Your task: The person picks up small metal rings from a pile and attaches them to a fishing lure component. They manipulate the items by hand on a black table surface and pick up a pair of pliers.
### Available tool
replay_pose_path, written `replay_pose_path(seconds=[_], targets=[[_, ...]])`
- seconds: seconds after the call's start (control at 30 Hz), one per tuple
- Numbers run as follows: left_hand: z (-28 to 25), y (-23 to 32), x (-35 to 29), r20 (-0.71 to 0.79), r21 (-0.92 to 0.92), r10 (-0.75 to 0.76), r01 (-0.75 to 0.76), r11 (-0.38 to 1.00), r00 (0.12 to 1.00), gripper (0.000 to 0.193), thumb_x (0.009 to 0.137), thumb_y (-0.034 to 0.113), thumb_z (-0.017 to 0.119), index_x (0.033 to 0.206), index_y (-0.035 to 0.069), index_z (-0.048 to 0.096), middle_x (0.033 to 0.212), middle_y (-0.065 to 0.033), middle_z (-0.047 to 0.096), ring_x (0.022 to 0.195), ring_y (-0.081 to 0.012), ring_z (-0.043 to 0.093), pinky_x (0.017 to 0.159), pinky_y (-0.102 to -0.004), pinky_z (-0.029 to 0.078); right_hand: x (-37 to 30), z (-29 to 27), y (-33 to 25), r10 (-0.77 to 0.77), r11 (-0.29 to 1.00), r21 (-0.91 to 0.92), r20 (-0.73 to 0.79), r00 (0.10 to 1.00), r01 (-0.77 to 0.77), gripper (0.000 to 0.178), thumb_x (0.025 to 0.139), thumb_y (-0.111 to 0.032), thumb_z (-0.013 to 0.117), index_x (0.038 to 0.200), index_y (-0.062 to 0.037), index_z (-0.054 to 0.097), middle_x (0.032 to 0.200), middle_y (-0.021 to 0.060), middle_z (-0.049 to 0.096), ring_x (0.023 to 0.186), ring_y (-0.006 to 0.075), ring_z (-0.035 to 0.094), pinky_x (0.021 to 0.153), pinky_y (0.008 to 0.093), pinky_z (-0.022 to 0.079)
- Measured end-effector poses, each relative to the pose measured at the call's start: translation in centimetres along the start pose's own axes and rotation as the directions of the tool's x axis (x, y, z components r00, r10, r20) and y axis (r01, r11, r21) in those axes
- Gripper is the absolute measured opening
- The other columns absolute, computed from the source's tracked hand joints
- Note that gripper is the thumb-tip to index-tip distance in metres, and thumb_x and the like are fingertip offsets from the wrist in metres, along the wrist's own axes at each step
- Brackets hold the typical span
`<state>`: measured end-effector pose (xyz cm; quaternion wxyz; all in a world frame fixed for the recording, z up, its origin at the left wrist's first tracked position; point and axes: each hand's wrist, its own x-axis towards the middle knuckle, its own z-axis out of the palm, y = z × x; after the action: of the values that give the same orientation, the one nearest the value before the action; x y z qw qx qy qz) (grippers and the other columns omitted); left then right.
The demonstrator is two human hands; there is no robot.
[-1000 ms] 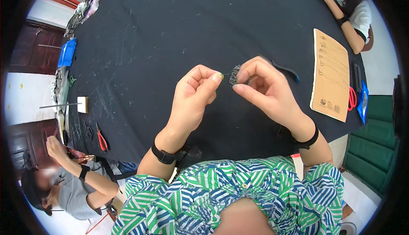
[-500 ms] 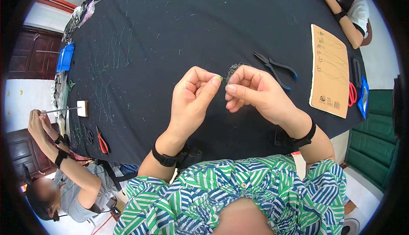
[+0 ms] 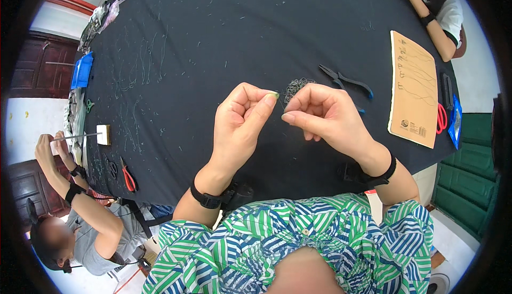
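Note:
My left hand [image 3: 244,121] pinches something tiny between thumb and forefinger; a bit of green shows at the fingertips, but its kind is too small to make out. Just to its right, my right hand [image 3: 328,115] also has thumb and forefinger together, and whatever is between them cannot be seen. A small gap separates the two pinches. Right behind my right hand lies a tangled heap of small dark fish hooks [image 3: 296,88], partly covered by its fingers. Beyond that hand rest dark pliers with blue-tipped handles [image 3: 348,81], one handle end partly hidden.
On the right, a brown notebook [image 3: 413,113] carries hooks with thin lines, beside red-handled scissors [image 3: 441,118] and a blue packet [image 3: 455,123]. Left are red-handled pliers [image 3: 128,176] and a blue tray [image 3: 81,71]. Thread scraps dot the black cloth [image 3: 213,33]. Co-workers' arms [image 3: 96,214] reach in.
My right hand has drawn slightly away and its lower fingers have curled in, so more of the hook heap shows. My left hand stays nearly still.

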<state>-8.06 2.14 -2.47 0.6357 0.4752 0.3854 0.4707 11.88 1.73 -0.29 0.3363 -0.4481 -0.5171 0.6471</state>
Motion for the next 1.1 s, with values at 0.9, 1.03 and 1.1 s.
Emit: replay_pose_path(seconds=[0.9,1.03,1.1], targets=[[0.9,0.4,-0.2,-0.037,0.305,0.07,-0.055,0.951,0.997,0.009,0.093,0.007,0.066,0.09,-0.001,0.065,0.061,0.0093,0.044,0.056,0.001,0.036,0.052,-0.0181,0.031,0.3,0.2,0.3,-0.696,0.402,-0.779,0.082,0.713,0.482,0.012,0.077,-0.004,0.073,0.086,-0.0051,0.066,0.078,0.0099,0.067,0.069,0.0279,0.066,0.06,0.0352,0.05],[0.7,0.7,-0.2,0.01,0.411,0.075,-0.072,0.909,0.997,0.008,0.09,0.006,0.068,0.087,-0.001,0.066,0.06,0.0062,0.046,0.056,-0.0011,0.038,0.051,-0.0209,0.032,0.5,-0.3,0.4,-0.716,0.399,-0.774,0.071,0.694,0.492,0.012,0.077,-0.004,0.073,0.087,-0.0052,0.066,0.077,0.0101,0.066,0.069,0.0281,0.066,0.059,0.0352,0.05],[0.6,0.8,-0.1,0.022,0.426,0.078,-0.08,0.901,0.997,0.008,0.089,0.006,0.069,0.086,-0.001,0.066,0.061,0.0049,0.047,0.055,-0.0019,0.039,0.051,-0.0216,0.032,0.7,-0.4,0.3,-0.704,0.453,-0.738,0.047,0.708,0.5,0.011,0.079,-0.005,0.073,0.088,-0.0046,0.066,0.074,0.0096,0.064,0.064,0.0244,0.063,0.057,0.0331,0.048]])
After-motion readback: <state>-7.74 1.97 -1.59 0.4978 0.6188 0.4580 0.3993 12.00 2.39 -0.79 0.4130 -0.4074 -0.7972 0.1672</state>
